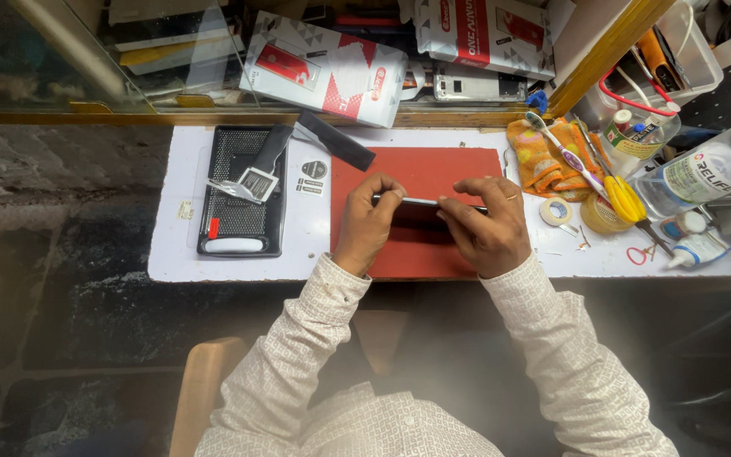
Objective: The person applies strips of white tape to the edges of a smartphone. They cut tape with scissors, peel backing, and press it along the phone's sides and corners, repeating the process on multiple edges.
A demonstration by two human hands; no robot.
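Left hand (pixel 368 222) and right hand (pixel 488 224) grip opposite ends of a thin phone (pixel 427 202) held edge-up above the red mat (pixel 420 169). A black mesh tray (pixel 243 190) lies left; an orange cloth (pixel 543 161), toothbrush (pixel 562 151) and yellow scissors (pixel 628 201) lie right.

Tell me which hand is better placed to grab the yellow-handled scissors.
Probably the right hand: the scissors lie on its side of the red mat. The left hand sits farther off; both hold a thin phone.

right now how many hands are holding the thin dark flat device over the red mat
2: the left hand grips the left end of the thin dark flat device, the right hand its right end, above the red rectangular mat.
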